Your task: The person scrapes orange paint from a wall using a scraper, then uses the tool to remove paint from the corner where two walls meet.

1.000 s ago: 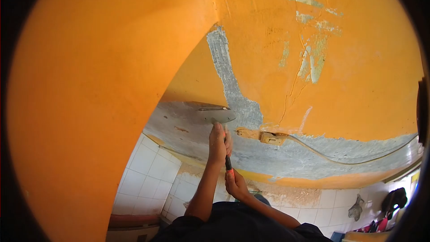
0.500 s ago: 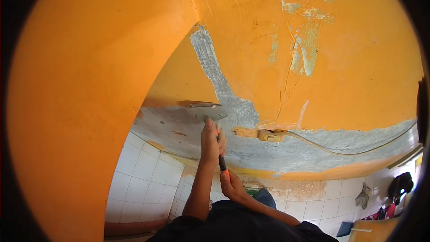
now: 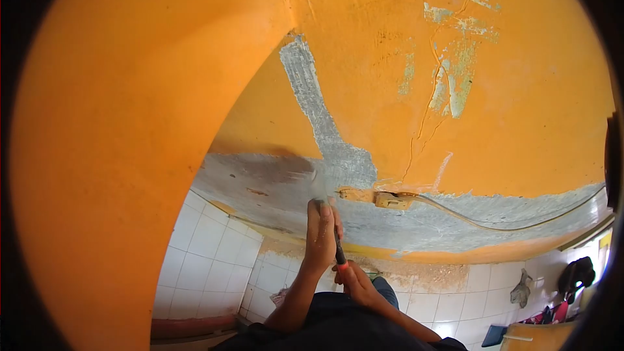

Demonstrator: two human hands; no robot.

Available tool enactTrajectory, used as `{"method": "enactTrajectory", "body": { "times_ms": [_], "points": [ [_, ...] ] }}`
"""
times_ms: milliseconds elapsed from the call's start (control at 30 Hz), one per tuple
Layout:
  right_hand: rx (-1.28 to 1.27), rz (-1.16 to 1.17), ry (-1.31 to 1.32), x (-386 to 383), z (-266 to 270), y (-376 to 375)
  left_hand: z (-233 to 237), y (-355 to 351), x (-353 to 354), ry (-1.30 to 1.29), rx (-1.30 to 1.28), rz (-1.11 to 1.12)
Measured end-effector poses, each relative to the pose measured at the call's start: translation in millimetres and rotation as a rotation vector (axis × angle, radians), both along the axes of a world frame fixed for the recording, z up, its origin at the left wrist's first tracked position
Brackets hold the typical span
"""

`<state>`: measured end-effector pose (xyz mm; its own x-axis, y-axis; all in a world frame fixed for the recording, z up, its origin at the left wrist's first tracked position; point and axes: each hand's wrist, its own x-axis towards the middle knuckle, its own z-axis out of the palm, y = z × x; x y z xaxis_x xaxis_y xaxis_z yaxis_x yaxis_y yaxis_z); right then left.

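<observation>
Scraper (image 3: 339, 252) runs from above left hand (image 3: 321, 234) down into right hand (image 3: 356, 283).

A tiled room under renovation
White wall tiles (image 3: 211, 231) meet an orange wall (image 3: 520, 117) scraped to grey, with an outlet (image 3: 393, 200).

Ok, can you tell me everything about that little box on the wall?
The little box looks yellowish and blocky, maybe plastic. It sits on the wall, where bare grey meets orange paint. Its front has a small darker detail, too tiny to make out. A thin cable runs from its top and sags off to the right. Nobody's hand touches it.
</observation>
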<state>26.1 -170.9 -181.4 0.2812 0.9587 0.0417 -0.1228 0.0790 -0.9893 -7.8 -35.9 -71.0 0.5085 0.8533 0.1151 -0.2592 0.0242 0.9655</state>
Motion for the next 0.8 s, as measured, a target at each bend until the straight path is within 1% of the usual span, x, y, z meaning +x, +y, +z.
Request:
{"method": "enactTrajectory", "body": {
  "times_ms": [67, 100, 167, 300, 367, 400, 467, 600, 667, 800],
  "points": [
    [-0.047, 0.156, 0.278, 4, -5, -5, -9, 2, -1, -0.023, 0.043, 0.003],
    [-0.051, 0.155, 0.279, 3, -6, -7, -9, 2, -1, -0.024, 0.039, 0.002],
    [-0.034, 0.144, 0.396, -1, -5, -6, -4, 4, 2, -0.007, -0.104, 0.012],
    [-0.079, 0.131, 0.299, -5, 14, -4, -17, 13, 6, -0.006, -0.145, -0.038],
    [-0.068, 0.189, 0.263, -3, 12, 0, -21, 16, 7, -0.178, -0.242, -0.083],
    [-0.067, 0.191, 0.263, -2, 12, 0, -24, 19, 7, -0.179, -0.241, -0.081],
    [-0.093, 0.251, 0.391, -2, 12, 1, -27, 25, 2, -0.336, -0.323, -0.256],
    [-0.105, 0.273, 0.455, -3, 25, 5, -22, 33, -1, -0.358, -0.339, -0.303],
    [-0.094, 0.206, 0.461, -12, 20, 7, -19, 33, -3, -0.272, -0.331, -0.224],
    [-0.093, 0.178, 0.523, -25, 16, 12, -15, 26, -7, -0.195, -0.386, -0.186]
  ]
}}
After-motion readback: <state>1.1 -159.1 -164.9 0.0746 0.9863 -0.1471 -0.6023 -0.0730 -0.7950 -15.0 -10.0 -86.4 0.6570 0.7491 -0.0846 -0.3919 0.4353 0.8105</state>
